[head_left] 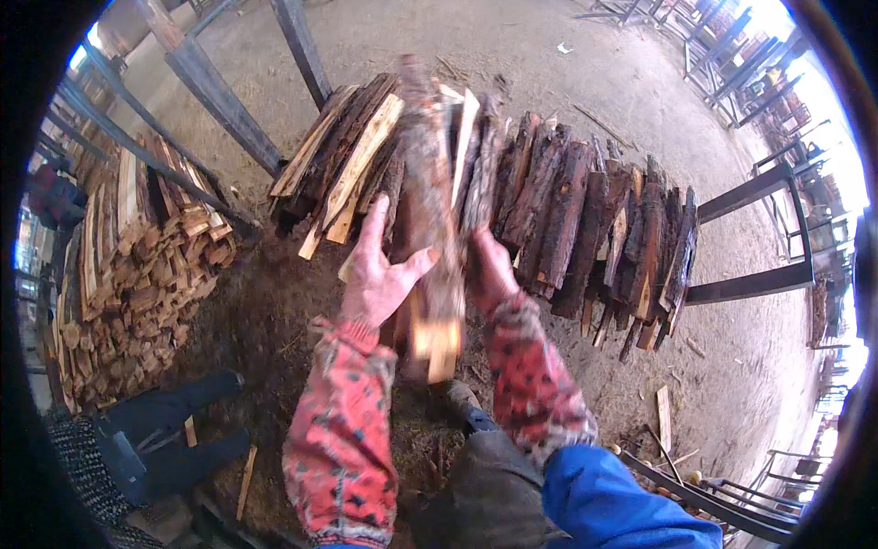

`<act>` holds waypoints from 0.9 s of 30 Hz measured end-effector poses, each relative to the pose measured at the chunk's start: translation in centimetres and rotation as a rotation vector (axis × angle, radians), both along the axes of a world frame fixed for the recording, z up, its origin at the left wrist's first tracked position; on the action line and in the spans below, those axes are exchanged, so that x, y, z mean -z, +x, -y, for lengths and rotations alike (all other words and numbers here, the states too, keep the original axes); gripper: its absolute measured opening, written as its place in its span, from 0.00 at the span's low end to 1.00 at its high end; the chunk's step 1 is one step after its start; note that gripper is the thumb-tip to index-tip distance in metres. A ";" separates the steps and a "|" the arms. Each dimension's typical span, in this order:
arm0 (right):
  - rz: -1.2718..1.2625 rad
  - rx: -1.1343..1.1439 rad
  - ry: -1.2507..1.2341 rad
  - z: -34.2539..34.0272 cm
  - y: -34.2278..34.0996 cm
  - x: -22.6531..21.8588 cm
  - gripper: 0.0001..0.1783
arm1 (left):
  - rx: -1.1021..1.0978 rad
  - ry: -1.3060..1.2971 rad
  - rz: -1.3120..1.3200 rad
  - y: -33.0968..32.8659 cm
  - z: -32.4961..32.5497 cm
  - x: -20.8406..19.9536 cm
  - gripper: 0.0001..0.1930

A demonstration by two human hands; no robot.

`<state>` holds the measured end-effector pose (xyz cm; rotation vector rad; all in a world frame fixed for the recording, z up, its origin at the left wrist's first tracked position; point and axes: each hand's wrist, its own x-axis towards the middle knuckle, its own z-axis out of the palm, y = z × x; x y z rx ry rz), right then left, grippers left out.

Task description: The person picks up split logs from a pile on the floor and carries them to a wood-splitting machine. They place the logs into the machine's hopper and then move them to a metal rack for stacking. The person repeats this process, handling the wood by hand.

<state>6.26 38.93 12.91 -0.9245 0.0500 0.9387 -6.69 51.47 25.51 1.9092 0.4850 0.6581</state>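
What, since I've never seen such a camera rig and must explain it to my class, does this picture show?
There is no robot here, just a person's two bare hands. A wide-angle camera on their head looks down, so straight edges bend near the rim.

The left hand and right hand, in red patterned sleeves, have a long piece of wood between them. Blur hides exactly how each grips it. Beyond lies a row of split logs, with a metal frame at its right end. Another woodpile stands at left, and loose scraps, like this pale strip, lie on the ground.
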 end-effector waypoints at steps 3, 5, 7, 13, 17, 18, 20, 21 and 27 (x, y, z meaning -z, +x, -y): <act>0.374 -0.067 -0.544 2.7 2.8 2.3 0.26 | -0.010 -0.392 -0.113 -1.1 2.3 2.9 0.38; 0.798 -0.176 -0.788 10.6 3.7 10.2 0.26 | -0.007 -0.576 -0.138 -4.7 6.9 7.3 0.36; 0.775 -0.435 -0.964 18.0 -0.2 14.0 0.24 | -0.172 -0.753 -0.273 -12.1 11.4 10.9 0.34; 0.110 -0.909 -1.069 36.9 -12.7 13.8 0.17 | -0.846 -1.087 -0.686 -42.2 30.0 16.4 0.30; -0.075 -0.981 -1.306 35.4 -13.1 9.4 0.23 | -0.716 -0.786 -0.946 -51.0 37.7 15.3 0.18; -0.071 -1.024 -1.270 33.9 -12.7 9.1 0.24 | -0.904 -0.854 -0.831 -52.1 40.8 15.9 0.17; -0.166 -1.077 -1.191 31.2 -8.9 11.4 0.23 | -0.851 -0.928 -0.799 -49.4 37.7 12.7 0.22; 0.148 -1.153 -1.135 29.6 -7.8 11.9 0.19 | -0.853 -1.034 -0.676 -49.5 38.5 12.2 0.26; 0.775 -1.291 -0.785 11.4 -9.4 8.4 0.11 | -1.193 -1.236 -0.409 -51.3 44.6 10.8 0.21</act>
